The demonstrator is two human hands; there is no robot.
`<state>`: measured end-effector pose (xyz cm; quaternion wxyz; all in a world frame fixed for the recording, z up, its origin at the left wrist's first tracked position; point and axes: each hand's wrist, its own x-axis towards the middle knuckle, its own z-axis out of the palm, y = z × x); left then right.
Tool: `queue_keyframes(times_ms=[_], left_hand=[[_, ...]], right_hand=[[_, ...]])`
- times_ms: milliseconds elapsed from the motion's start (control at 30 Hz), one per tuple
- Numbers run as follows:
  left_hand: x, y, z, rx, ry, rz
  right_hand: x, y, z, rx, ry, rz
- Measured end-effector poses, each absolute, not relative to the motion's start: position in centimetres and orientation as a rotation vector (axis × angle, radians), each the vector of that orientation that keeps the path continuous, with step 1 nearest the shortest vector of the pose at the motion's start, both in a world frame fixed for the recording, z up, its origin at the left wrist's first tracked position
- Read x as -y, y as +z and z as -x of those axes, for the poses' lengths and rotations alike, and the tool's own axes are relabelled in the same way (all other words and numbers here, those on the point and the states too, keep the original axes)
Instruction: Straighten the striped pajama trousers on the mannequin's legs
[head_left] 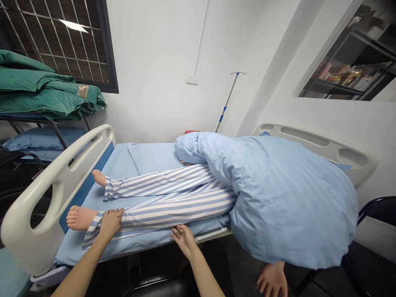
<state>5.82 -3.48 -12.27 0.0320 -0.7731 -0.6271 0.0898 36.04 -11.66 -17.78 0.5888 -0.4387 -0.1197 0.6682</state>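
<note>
A figure, which looks like a manikin, lies on the bed in blue-and-white striped trousers [179, 210]. Its near bare foot [81, 218] and far bare foot [99, 177] point left. My left hand [111, 222] is wrapped over the near lower leg, just above the ankle. My right hand [185, 239] is palm up with fingers apart, its fingertips against the mattress edge beside the near knee. A bulky light blue quilt [278, 194] covers the upper body and head. From under the quilt, a hand [272, 279] of the figure hangs over the bedside.
Cream bed-end boards stand left [57, 202] and right [315, 142]. A drip stand [229, 97] is behind the bed. Black chairs are at the near side [167, 286] and right [379, 210]. Green bedding [46, 93] is piled at the left.
</note>
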Motion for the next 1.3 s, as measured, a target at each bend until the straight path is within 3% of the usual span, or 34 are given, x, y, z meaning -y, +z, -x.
queue_keyframes(times_ms=[367, 567, 900, 1300], left_hand=[[3.1, -5.4, -5.8, 1.831, 0.283, 2.45], [4.6, -1.5, -6.3, 1.768, 0.203, 2.451], [5.5, -6.2, -7.3, 1.867, 0.169, 2.514], [5.1, -8.2, -15.3, 2.039, -0.561, 2.738]], right_hand=[[11.5, -18.7, -35.8, 0.26, 1.603, 0.815], [9.8, -16.7, -35.7, 0.354, 1.446, 0.787], [12.2, -10.7, -38.8, 0.177, 1.609, 0.37], [12.0, -2.7, -42.7, 0.378, 1.492, 0.438]])
